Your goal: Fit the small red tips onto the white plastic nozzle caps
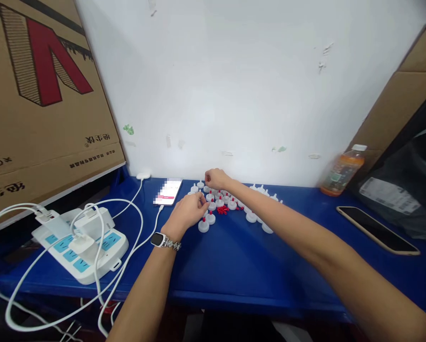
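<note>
Several small white plastic nozzle caps stand upright on the blue table, many with red tips, such as the front cap (pixel 203 225). A small heap of loose red tips (pixel 222 209) lies among them. My left hand (pixel 188 210), with a watch on its wrist, is closed at the left edge of the caps; what its fingers hold, if anything, is hidden. Farther back, my right hand (pixel 216 179) reaches across with fingers pinched together above the rear caps. Anything in that pinch is too small to make out. My right forearm hides part of the group.
A power strip (pixel 118 256) with plugs and looping white cables takes up the left side. A lit phone (pixel 168 192) lies behind my left hand. At right are an orange drink bottle (pixel 343 171), another phone (pixel 377 230) and a dark bag (pixel 409 185). A white wall (pixel 234 95) rises behind.
</note>
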`<state>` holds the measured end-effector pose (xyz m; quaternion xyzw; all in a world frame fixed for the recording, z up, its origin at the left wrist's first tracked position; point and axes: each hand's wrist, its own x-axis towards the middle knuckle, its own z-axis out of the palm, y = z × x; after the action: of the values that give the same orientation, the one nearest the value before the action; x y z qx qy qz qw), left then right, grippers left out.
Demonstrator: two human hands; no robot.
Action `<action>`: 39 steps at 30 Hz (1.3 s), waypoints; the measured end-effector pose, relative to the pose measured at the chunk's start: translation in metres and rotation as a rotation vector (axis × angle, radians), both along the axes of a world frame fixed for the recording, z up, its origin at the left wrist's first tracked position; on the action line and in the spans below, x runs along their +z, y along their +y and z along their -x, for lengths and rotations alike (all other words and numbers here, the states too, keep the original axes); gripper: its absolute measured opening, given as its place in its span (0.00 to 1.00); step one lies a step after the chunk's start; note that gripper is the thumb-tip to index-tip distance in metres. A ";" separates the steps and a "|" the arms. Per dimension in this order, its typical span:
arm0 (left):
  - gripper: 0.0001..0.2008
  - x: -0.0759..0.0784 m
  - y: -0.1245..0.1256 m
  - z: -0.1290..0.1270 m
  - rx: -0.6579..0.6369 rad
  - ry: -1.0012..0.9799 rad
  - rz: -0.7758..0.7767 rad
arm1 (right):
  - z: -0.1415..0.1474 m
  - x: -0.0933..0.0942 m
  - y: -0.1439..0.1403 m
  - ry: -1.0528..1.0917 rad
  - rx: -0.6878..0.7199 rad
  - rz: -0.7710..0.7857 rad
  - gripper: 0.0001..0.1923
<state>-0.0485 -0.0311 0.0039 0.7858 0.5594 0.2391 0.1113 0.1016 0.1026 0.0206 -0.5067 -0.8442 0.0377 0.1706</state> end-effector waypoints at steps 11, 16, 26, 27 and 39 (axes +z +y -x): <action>0.11 -0.009 0.011 0.007 0.028 -0.052 -0.042 | 0.026 0.004 0.013 0.073 -0.040 0.005 0.06; 0.16 -0.007 0.005 0.000 0.099 -0.056 -0.342 | 0.001 0.012 -0.020 0.312 0.006 -0.029 0.10; 0.17 -0.007 -0.001 -0.023 -0.221 -0.077 -0.286 | -0.072 -0.013 -0.126 0.689 0.117 0.000 0.12; 0.17 -0.009 0.001 -0.023 -0.220 -0.076 -0.291 | -0.077 -0.015 -0.130 0.587 0.082 -0.058 0.10; 0.17 -0.014 0.007 -0.023 -0.238 -0.037 -0.293 | -0.073 -0.031 -0.136 -0.088 0.070 -0.191 0.06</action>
<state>-0.0256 -0.0238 -0.0102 0.8496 0.4197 0.3176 0.0334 0.1747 -0.0333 -0.0109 -0.4595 -0.8679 -0.0591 0.1793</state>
